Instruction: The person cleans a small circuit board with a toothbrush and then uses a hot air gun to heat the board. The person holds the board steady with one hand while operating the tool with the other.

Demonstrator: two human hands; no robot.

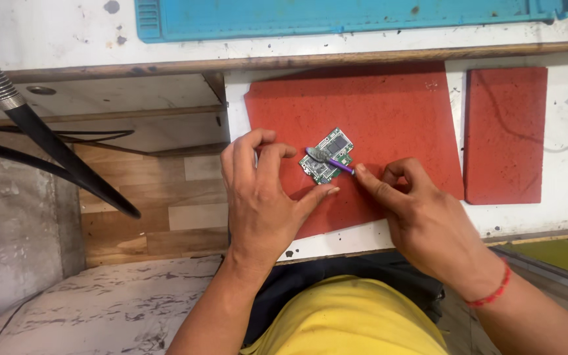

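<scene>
Two red mats lie on a white bench: a large mat point(389, 112) and a narrow mat point(505, 131) just right of it. One blue tray point(336, 16) sits above the large mat. The left hand point(258, 197), fingers point(258, 141) spread and curled, steadies one small green board point(327, 156) near the large mat's lower left, thumb at the board's lower edge. The right hand point(422, 210) pinches one purple-handled tool point(329, 160), whose tip rests on the board.

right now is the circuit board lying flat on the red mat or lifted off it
Lying flat: the circuit board rests on the red mat, left hand steadying its edge, right hand pressing a purple tool onto it.
</scene>
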